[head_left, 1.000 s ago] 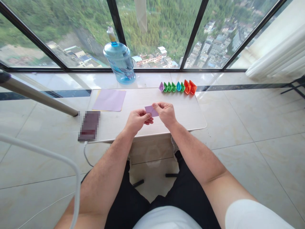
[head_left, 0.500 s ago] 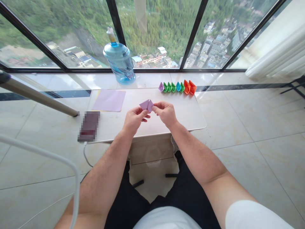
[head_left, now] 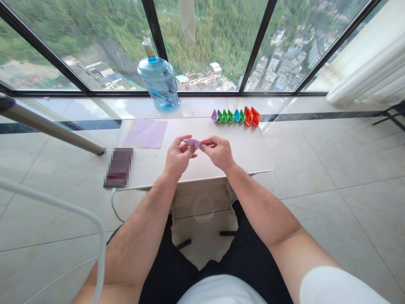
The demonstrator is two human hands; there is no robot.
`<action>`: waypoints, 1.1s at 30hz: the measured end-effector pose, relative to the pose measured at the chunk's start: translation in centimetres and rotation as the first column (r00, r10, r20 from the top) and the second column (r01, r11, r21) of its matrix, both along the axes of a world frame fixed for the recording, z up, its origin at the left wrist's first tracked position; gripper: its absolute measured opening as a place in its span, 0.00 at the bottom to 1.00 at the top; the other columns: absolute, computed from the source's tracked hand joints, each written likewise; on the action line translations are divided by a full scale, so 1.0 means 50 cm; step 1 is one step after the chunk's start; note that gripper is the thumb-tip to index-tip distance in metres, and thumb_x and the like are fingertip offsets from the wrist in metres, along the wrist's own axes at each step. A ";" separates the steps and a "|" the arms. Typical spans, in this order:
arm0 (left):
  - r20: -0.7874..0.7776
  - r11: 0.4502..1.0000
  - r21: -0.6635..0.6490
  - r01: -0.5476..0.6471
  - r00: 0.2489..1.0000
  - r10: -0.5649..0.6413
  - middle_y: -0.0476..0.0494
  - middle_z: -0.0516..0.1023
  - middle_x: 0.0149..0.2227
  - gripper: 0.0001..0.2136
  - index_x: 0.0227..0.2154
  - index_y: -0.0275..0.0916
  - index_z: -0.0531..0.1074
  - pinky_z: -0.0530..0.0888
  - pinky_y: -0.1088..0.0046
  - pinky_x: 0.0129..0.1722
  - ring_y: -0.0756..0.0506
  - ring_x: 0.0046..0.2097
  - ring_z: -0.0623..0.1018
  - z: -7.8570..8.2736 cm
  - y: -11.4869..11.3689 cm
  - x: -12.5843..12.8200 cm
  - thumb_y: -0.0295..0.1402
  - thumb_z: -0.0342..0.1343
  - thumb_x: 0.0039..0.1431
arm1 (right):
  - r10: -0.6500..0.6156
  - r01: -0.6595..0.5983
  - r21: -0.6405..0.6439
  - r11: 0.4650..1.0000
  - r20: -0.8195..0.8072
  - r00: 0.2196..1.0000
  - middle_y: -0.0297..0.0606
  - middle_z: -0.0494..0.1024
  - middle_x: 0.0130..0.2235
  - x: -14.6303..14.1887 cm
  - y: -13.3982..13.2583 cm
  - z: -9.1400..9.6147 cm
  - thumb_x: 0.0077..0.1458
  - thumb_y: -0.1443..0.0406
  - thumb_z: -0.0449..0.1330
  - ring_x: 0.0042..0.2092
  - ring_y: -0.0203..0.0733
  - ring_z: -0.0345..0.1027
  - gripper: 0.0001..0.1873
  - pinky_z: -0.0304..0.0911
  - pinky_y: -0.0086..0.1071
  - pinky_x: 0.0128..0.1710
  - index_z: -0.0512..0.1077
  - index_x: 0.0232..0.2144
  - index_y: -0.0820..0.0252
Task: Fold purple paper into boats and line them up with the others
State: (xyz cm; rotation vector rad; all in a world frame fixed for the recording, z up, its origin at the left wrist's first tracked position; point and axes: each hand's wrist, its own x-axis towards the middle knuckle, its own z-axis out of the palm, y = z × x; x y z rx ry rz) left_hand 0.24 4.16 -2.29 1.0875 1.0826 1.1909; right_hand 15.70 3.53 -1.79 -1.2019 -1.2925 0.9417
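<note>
A small folded piece of purple paper (head_left: 192, 143) is held up over the middle of the low table (head_left: 202, 166). My left hand (head_left: 177, 156) pinches its left side, and my right hand (head_left: 218, 152) pinches its right end between thumb and fingers. The paper shows nearly edge-on, so its folds are hard to make out. Beyond my right hand stands a row of folded paper boats: a purple boat (head_left: 214, 116), several green boats (head_left: 225, 116), a blue boat (head_left: 237, 115) and two orange boats (head_left: 252, 116). Flat purple sheets (head_left: 145, 133) lie at the table's left.
A large blue water bottle (head_left: 160, 84) stands behind the table by the window. A blurred dark device (head_left: 118, 168) with a white cable (head_left: 115, 207) lies at the left table edge. A pole (head_left: 57, 124) and a white curved tube (head_left: 79, 211) cross the left side.
The folded purple paper has turned from showing its flat face to nearly edge-on. My left fingers have shifted up behind it; both hands stay in about the same place.
</note>
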 end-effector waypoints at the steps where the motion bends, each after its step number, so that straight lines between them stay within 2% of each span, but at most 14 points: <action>1: -0.003 1.000 0.020 -0.013 1.000 0.013 0.46 0.82 0.40 0.25 0.48 0.41 0.72 0.81 0.69 0.36 0.45 0.40 0.82 -0.002 0.001 0.000 0.40 0.71 0.46 | -0.006 0.005 0.019 1.000 0.025 1.000 0.35 0.82 0.32 -0.001 -0.001 0.000 0.49 0.60 0.68 0.32 0.37 0.74 0.09 0.69 0.31 0.34 0.80 0.31 0.59; 6: -0.019 0.996 0.074 -0.054 0.998 0.056 0.45 0.81 0.38 0.25 0.47 0.40 0.72 0.79 0.68 0.41 0.46 0.40 0.81 -0.008 0.006 0.001 0.38 0.70 0.45 | -0.018 0.002 0.119 0.993 0.130 0.991 0.37 0.81 0.39 -0.004 -0.009 0.002 0.53 0.62 0.66 0.40 0.39 0.75 0.05 0.71 0.32 0.39 0.79 0.32 0.56; 8: -0.057 0.990 0.109 -0.089 0.994 0.096 0.44 0.81 0.40 0.25 0.46 0.39 0.72 0.79 0.70 0.43 0.45 0.43 0.81 -0.006 0.007 0.000 0.35 0.69 0.44 | -0.026 0.004 0.139 0.990 0.158 0.987 0.37 0.81 0.41 -0.003 -0.011 0.003 0.54 0.63 0.65 0.41 0.40 0.75 0.03 0.72 0.33 0.40 0.79 0.32 0.56; 10: -0.105 0.981 0.124 -0.150 0.981 0.164 0.42 0.81 0.43 0.23 0.45 0.40 0.73 0.78 0.71 0.41 0.44 0.45 0.81 0.000 0.007 -0.003 0.33 0.68 0.42 | -0.042 0.012 0.159 0.987 0.184 0.982 0.38 0.80 0.42 -0.002 -0.012 0.002 0.55 0.64 0.64 0.43 0.41 0.74 0.03 0.72 0.34 0.41 0.78 0.32 0.55; 12: -0.088 0.984 0.044 -0.174 0.980 0.177 0.42 0.81 0.40 0.21 0.44 0.38 0.73 0.78 0.73 0.35 0.44 0.40 0.82 0.007 0.006 -0.006 0.34 0.66 0.44 | -0.053 0.014 0.185 0.983 0.207 0.977 0.39 0.80 0.43 0.000 -0.012 0.001 0.56 0.64 0.63 0.44 0.42 0.74 0.03 0.73 0.34 0.41 0.78 0.32 0.55; 15: 0.069 0.987 -0.145 -0.071 0.994 0.082 0.44 0.80 0.30 0.18 0.41 0.35 0.74 0.77 0.72 0.29 0.45 0.31 0.81 0.014 0.006 -0.011 0.38 0.62 0.48 | -0.040 -0.016 0.230 0.973 0.239 0.970 0.40 0.79 0.44 -0.001 -0.014 -0.002 0.56 0.66 0.62 0.46 0.42 0.73 0.04 0.73 0.34 0.42 0.78 0.32 0.54; 18: 0.112 0.986 -0.159 -0.041 0.992 0.059 0.46 0.80 0.29 0.20 0.41 0.35 0.74 0.78 0.71 0.30 0.47 0.29 0.81 0.015 0.008 -0.013 0.39 0.66 0.45 | -0.013 -0.040 0.249 0.968 0.206 0.978 0.40 0.79 0.45 -0.004 -0.014 -0.005 0.55 0.67 0.61 0.47 0.42 0.74 0.05 0.73 0.34 0.42 0.78 0.33 0.55; 20: 0.087 0.991 -0.119 -0.059 0.994 0.069 0.48 0.81 0.29 0.22 0.41 0.37 0.73 0.79 0.71 0.31 0.48 0.28 0.80 0.015 0.007 -0.012 0.37 0.69 0.41 | -0.008 -0.016 0.191 0.981 0.128 0.992 0.40 0.80 0.46 -0.005 -0.011 -0.006 0.54 0.66 0.62 0.45 0.41 0.75 0.08 0.73 0.33 0.40 0.78 0.38 0.56; 22: 0.066 0.996 -0.077 -0.051 0.996 0.056 0.49 0.81 0.30 0.22 0.39 0.38 0.72 0.79 0.69 0.33 0.48 0.28 0.80 0.015 0.004 -0.011 0.36 0.71 0.40 | 0.004 -0.007 0.081 0.997 0.041 0.999 0.39 0.81 0.46 -0.003 -0.004 -0.008 0.52 0.63 0.64 0.42 0.40 0.75 0.13 0.73 0.32 0.37 0.77 0.42 0.56; 24: 0.048 0.999 -0.039 -0.031 0.998 0.033 0.50 0.81 0.29 0.20 0.37 0.38 0.71 0.80 0.68 0.34 0.48 0.29 0.80 0.017 0.000 -0.010 0.35 0.71 0.40 | 0.054 -0.055 -0.026 0.998 -0.024 0.998 0.38 0.81 0.41 0.002 0.004 -0.011 0.50 0.60 0.66 0.37 0.38 0.75 0.16 0.71 0.31 0.32 0.76 0.42 0.58; 26: 0.020 1.000 -0.014 0.003 1.000 -0.003 0.50 0.81 0.28 0.19 0.34 0.38 0.70 0.80 0.67 0.34 0.47 0.29 0.80 0.020 -0.004 -0.009 0.35 0.71 0.40 | 0.107 -0.112 -0.090 0.990 -0.058 0.993 0.35 0.81 0.36 0.008 0.011 -0.012 0.48 0.59 0.67 0.32 0.36 0.73 0.15 0.69 0.30 0.29 0.76 0.38 0.59; 30: -0.080 0.998 0.019 0.052 0.996 -0.050 0.49 0.80 0.26 0.16 0.32 0.38 0.71 0.78 0.69 0.33 0.48 0.27 0.78 0.020 -0.008 -0.007 0.35 0.70 0.42 | 0.132 -0.136 -0.114 0.984 -0.040 0.990 0.32 0.78 0.30 0.017 0.013 -0.009 0.45 0.59 0.68 0.30 0.35 0.70 0.13 0.65 0.28 0.26 0.73 0.31 0.59; 33: -0.127 0.998 0.050 0.038 0.991 -0.031 0.49 0.80 0.25 0.15 0.32 0.38 0.72 0.78 0.71 0.31 0.48 0.27 0.78 0.020 -0.011 -0.007 0.36 0.70 0.44 | 0.182 -0.180 -0.124 0.976 0.007 0.983 0.29 0.75 0.25 0.022 0.011 -0.005 0.47 0.59 0.67 0.27 0.33 0.67 0.11 0.62 0.27 0.25 0.71 0.30 0.58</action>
